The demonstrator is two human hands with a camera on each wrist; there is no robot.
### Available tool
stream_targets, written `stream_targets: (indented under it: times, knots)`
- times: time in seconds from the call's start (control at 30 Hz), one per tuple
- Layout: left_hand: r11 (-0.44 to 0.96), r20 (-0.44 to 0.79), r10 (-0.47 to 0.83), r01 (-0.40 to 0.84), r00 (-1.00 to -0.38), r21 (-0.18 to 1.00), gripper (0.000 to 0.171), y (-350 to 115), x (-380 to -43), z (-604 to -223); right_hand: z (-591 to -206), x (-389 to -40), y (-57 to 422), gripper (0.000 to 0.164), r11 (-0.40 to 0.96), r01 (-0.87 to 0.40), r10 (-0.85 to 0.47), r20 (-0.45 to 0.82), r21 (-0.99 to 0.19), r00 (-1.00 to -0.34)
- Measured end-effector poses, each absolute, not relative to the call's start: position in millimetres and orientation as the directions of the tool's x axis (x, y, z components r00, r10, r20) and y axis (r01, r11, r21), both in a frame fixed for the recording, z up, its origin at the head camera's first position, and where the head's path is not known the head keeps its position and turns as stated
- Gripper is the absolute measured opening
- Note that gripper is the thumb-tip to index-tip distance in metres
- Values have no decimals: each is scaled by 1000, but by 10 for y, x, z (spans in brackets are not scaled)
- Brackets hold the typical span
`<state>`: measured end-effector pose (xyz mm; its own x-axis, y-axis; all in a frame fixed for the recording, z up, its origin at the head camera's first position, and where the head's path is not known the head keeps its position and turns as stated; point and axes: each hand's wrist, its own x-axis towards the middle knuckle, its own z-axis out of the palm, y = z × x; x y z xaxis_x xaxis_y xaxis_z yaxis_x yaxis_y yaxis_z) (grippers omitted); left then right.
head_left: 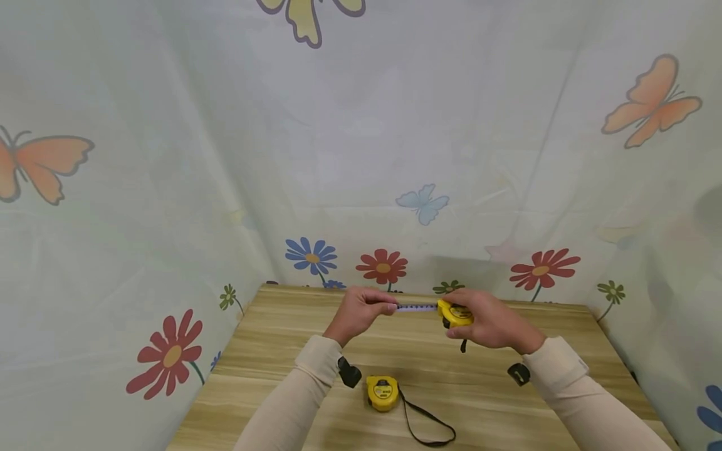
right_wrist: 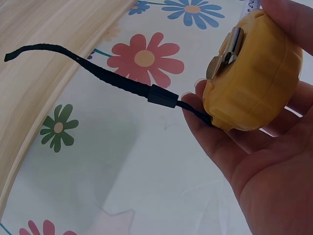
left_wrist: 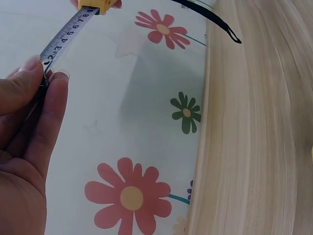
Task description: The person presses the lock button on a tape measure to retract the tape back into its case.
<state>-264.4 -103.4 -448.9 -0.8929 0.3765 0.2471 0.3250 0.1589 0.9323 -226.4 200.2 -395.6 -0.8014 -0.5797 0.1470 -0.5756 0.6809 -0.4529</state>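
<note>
A yellow tape measure is gripped in my right hand above the table's far part. Its black wrist strap hangs off the case in the right wrist view, beside a metal belt clip. Between my hands runs a short length of white blade, with numbers up to about 9 showing in the left wrist view. My left hand pinches the blade's end between thumb and fingers. Nearer me on the table lies a second yellow tape measure, its black strap looped out to the right.
The wood-grain table ends at a white curtain printed with flowers and butterflies, which also rises on both sides. Black bands sit at both wrists, by the light sleeves.
</note>
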Motion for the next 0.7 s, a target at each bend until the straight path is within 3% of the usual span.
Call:
stream_targets:
  times: [0.7]
  knots:
    - [175,242,378,325,-894,929,15,-993,-2608,-4448,-3954,-2246,1975,62,671,-587,-585,164,-452,-794]
